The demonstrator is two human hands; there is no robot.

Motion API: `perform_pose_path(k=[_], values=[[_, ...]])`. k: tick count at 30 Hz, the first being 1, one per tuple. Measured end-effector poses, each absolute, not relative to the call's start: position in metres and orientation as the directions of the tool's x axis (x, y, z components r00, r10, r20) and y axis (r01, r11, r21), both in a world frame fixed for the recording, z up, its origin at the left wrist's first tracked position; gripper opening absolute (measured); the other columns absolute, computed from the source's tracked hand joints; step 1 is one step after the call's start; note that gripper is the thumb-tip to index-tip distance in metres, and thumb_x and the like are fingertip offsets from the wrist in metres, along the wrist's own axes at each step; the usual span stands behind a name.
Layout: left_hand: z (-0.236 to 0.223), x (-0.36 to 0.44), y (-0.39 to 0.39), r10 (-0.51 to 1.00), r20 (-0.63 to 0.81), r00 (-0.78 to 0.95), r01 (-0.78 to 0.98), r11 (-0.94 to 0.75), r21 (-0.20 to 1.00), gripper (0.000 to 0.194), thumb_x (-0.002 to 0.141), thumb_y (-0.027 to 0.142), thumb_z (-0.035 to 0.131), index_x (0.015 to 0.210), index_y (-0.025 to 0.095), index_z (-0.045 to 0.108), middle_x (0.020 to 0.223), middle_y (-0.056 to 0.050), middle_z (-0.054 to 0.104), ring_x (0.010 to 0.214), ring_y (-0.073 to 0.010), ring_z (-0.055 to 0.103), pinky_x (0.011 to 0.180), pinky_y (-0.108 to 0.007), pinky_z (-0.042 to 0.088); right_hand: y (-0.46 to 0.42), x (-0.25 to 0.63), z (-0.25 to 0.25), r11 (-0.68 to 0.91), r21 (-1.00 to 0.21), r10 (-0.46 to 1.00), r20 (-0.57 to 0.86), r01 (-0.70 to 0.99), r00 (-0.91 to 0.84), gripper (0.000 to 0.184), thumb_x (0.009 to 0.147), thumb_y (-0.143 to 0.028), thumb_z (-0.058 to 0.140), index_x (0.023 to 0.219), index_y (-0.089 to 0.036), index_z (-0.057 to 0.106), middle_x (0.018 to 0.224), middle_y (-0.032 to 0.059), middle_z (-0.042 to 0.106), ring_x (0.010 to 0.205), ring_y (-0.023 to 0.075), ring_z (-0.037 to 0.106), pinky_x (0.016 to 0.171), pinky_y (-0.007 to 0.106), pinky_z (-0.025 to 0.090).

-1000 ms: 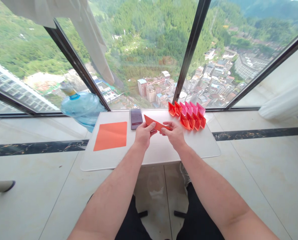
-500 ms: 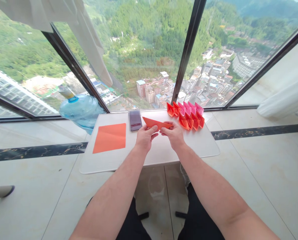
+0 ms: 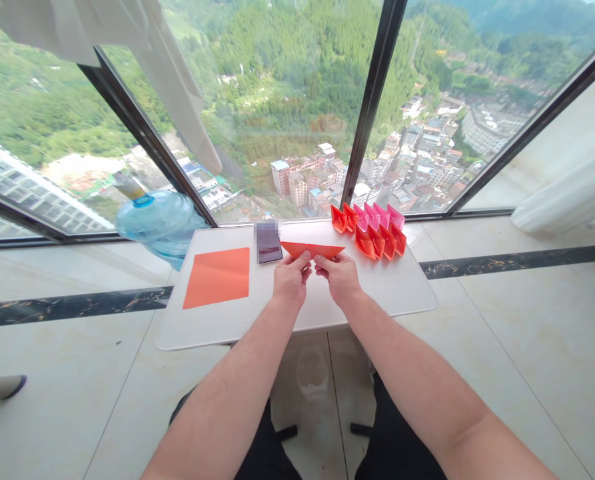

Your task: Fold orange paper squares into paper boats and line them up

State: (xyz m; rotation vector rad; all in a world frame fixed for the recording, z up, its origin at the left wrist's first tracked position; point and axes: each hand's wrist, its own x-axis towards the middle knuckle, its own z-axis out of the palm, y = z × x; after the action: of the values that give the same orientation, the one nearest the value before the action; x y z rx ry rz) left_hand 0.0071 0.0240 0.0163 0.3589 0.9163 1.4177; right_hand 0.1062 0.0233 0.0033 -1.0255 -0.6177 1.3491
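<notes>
Both hands hold one folded piece of orange-red paper [image 3: 313, 249] above the middle of the small white table [image 3: 377, 293]. The paper is a long, narrow shape with pointed ends and its straight edge on top. My left hand [image 3: 292, 275] pinches it left of centre, thumb on the near side. Close beside it, my right hand [image 3: 336, 272] grips it the same way, the thumbs almost meeting. The fingertips behind the paper are hidden. Red folded paper boats [image 3: 380, 242] stand in a row to the right, with pink folded paper boats [image 3: 378, 217] behind them.
A flat orange paper sheet [image 3: 217, 277] lies on the table's left part. Left of my hands lies a phone [image 3: 268, 243], partly blurred. A large blue water bottle [image 3: 160, 223] stands on the floor past the table's left corner. Tall windows [image 3: 277, 100] rise behind the table.
The folded paper has turned from slanted to nearly level. My right hand has slid inward from the paper's right end to near its centre, close to my left hand.
</notes>
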Motion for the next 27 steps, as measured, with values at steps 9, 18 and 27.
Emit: perform_pose_path(k=[9,18,27], values=[[0.016,0.005,0.021,0.957,-0.288,-0.044,-0.661,0.189,0.726,0.037,0.056,0.033,0.091,0.081,0.016,0.07,0.072,0.001,0.066,0.059,-0.007,0.055,0.056,-0.021,0.043,0.022,0.116,0.006,-0.198,-0.807,0.968,-0.251,-0.556,0.02,0.032,0.057,-0.031,0.088,0.08,-0.016,0.072,0.068,-0.0004,0.065,0.06,0.011,0.057,0.053,0.024,0.047],[0.013,0.011,0.019,0.944,-0.298,-0.143,-0.646,0.14,0.751,0.037,0.057,0.036,0.091,0.075,0.017,0.065,0.07,0.003,0.06,0.059,-0.0058,0.051,0.056,-0.021,0.04,0.026,0.11,0.003,-0.019,-0.886,0.934,-0.181,-0.464,0.308,0.029,0.062,-0.039,0.083,0.067,-0.017,0.064,0.052,-0.0043,0.055,0.048,0.0083,0.045,0.048,0.025,0.039],[0.013,0.004,0.02,0.956,-0.277,-0.099,-0.519,0.188,0.834,0.036,0.055,0.033,0.091,0.078,0.015,0.069,0.071,-0.001,0.067,0.062,-0.0099,0.059,0.063,-0.026,0.047,0.023,0.117,0.006,-0.02,-0.947,0.951,-0.117,-0.322,0.287,0.031,0.064,-0.043,0.081,0.065,-0.018,0.064,0.053,-0.0026,0.056,0.051,0.0106,0.049,0.05,0.028,0.044]])
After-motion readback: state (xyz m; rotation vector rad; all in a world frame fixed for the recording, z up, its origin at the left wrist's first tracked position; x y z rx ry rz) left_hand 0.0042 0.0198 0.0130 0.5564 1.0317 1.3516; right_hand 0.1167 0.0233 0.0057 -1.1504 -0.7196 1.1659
